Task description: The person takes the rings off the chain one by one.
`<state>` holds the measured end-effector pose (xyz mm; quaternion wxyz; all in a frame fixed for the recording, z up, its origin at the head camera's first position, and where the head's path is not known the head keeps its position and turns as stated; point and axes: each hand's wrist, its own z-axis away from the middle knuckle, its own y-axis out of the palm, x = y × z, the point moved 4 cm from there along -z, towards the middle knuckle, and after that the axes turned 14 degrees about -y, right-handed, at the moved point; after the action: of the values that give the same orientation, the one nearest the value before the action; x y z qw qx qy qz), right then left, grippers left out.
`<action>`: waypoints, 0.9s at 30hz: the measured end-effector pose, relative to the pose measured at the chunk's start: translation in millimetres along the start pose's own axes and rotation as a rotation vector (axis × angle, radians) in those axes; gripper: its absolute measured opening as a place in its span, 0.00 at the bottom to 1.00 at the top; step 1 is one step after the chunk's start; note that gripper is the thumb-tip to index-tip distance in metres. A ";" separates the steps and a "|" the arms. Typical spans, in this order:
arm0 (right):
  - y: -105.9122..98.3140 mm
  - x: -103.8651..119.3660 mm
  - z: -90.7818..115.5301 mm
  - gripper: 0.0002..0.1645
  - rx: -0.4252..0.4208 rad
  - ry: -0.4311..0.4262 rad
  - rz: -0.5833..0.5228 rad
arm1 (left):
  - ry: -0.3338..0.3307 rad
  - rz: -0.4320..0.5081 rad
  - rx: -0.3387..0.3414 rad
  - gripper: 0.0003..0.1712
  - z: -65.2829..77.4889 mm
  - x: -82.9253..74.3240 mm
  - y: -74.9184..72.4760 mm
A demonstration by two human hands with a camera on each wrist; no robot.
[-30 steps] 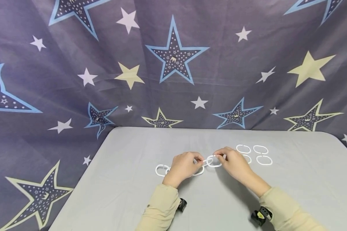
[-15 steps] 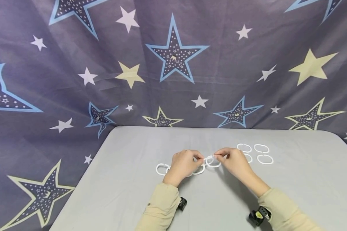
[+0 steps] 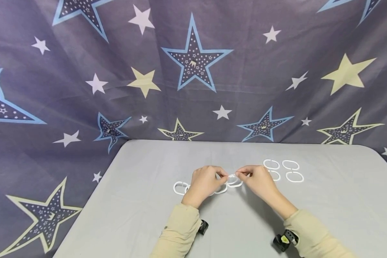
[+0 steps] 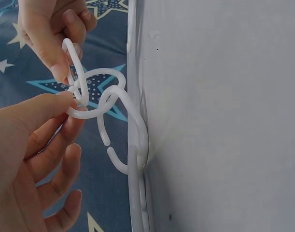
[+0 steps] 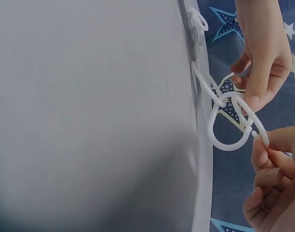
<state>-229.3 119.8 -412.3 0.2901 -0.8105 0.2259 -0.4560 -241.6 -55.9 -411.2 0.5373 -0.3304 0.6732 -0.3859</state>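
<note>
Dark star-print cloth hangs behind pale grey table.

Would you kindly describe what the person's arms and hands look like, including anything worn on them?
The left sleeve and right sleeve are beige. The left hand and right hand wear no gloves. The left wrist device is small and black; the right wrist device is also black, with a dark strap and a small yellow patch.

Curtained-off table space, room type unclear, star-print cloth, grey tabletop
</note>
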 end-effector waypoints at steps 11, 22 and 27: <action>0.6 3.8 -0.5 0.04 0.022 0.032 -0.012 | 0.016 0.003 -0.025 0.05 0.2 0.1 -1.6; 2.3 2.0 2.8 0.04 0.011 0.057 -0.040 | 0.043 0.008 -0.035 0.04 2.1 -1.8 -1.2; 4.3 2.1 4.3 0.04 0.009 0.075 -0.059 | 0.054 0.007 -0.055 0.03 2.9 -2.6 -2.5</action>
<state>-225.0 116.4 -415.6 0.2714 -0.7979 0.2103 -0.4954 -238.2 -55.4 -408.2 0.5108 -0.3323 0.6991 -0.3741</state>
